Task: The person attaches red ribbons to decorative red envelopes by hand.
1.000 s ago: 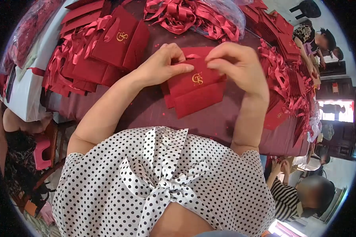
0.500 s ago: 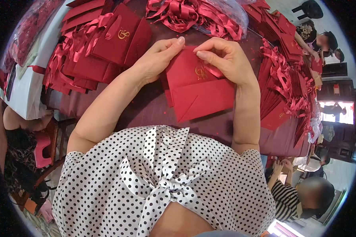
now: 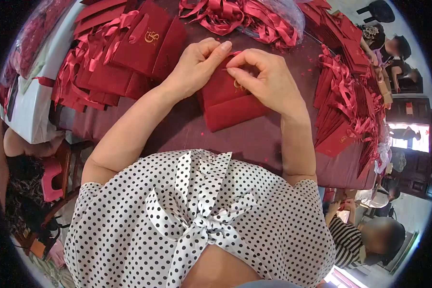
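A red paper gift bag with a gold monogram lies folded on the table in front of me. My left hand is closed at its top left edge, thumb laid along the fingers, gripping the bag. At the top edge, my right hand pinches thumb and forefinger together on what looks like a red satin ribbon; the fingertips partly hide it. The right hand covers part of the monogram and the bag's right side.
Red gift bags with ribbons are stacked at the left, and more bags at the right. Loose ribbons lie in clear plastic at the back. A person in a striped top sits at the right. The table has a dark red cover.
The bag has moved away from me, toward the back of the table. My right fingertips have shifted left and closed into a pinch near my left hand.
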The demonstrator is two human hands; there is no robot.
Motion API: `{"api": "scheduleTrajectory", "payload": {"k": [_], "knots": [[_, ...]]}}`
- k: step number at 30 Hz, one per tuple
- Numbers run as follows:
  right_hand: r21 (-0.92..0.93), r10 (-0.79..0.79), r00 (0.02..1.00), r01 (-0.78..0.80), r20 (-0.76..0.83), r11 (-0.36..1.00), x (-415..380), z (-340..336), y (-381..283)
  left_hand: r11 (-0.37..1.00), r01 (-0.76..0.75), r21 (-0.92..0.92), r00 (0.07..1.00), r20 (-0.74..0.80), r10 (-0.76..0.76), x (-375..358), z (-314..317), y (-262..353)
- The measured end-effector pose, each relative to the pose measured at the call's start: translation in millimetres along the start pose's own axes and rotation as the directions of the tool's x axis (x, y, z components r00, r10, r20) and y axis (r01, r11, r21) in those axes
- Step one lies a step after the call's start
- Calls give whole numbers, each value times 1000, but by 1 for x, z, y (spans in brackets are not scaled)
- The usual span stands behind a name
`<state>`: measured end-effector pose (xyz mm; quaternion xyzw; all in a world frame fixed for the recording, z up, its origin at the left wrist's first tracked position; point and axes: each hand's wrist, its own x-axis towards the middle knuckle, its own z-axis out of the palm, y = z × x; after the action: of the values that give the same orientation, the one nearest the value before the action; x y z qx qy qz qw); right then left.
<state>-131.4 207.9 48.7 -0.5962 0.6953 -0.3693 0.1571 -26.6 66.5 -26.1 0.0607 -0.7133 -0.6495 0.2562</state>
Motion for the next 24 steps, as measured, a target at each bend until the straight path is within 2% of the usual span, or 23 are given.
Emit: {"api": "scheduleTrajectory", "payload": {"k": [2, 4, 5, 6, 7, 8, 9, 11, 12, 14, 15, 17, 18, 19, 21, 22, 24], "knots": [[4, 7, 1000, -7, -20, 1000, 0, 4, -2, 986, -98, 134, 991, -72, 109, 0, 0, 0], [-136, -50, 996, 40, -72, 990, 0, 10, -6, 983, -102, 155, 988, -97, 118, 0, 0, 2], [-136, -51, 996, 40, -73, 990, 0, 12, -6, 979, -106, 176, 984, -120, 129, -1, 0, 3], [-207, -115, 987, 90, -111, 974, -1, 16, -5, 978, -107, 176, 984, -120, 129, 0, 1, 2], [-280, -181, 973, 135, -145, 951, -2, 20, -4, 979, -133, 154, 973, -168, 159, 1, 4, 0], [-281, -182, 972, 136, -146, 950, -3, 25, -3, 978, -161, 134, 958, -217, 187, 2, 5, -2], [-406, -234, 957, 147, -173, 902, -3, 31, -2, 977, -163, 135, 958, -216, 190, 1, 6, -3], [-575, -319, 925, 149, -206, 804, -4, 42, -4, 896, -265, 357, 918, -192, 348, 0, 5, -5], [-576, -318, 924, 145, -211, 804, -2, 43, -4, 874, -265, 408, 912, -189, 364, -1, 4, -2], [-292, -212, 931, 123, -298, 949, 2, 41, -2, 857, -291, 426, 884, -222, 411, 1, 0, 2], [-45, -30, 951, 17, -307, 999, 4, 36, -2, 825, -346, 447, 859, -204, 470, 1, 0, 6], [-6, -61, 980, 61, -188, 998, 4, 20, -1, 777, -398, 488, 843, -139, 519, -1, 3, 12], [-28, -137, 971, 134, -194, 991, 4, 21, 1, 759, -406, 510, 848, -99, 521, -3, 1, 14], [-31, -142, 971, 139, -192, 990, 4, 19, 2, 757, -407, 511, 845, -103, 524, -2, -2, 14], [-102, -152, 971, 135, -183, 986, 2, 13, -2, 837, -393, 380, 901, -23, 434, 0, -9, 16], [-110, -163, 971, 145, -175, 983, 1, 10, -4, 950, -268, 163, 958, -56, 280, -2, -11, 19], [-150, -135, 971, 106, -197, 983, 0, 5, -10, 974, -166, 152, 986, 29, 164, 0, -20, 31]]}}
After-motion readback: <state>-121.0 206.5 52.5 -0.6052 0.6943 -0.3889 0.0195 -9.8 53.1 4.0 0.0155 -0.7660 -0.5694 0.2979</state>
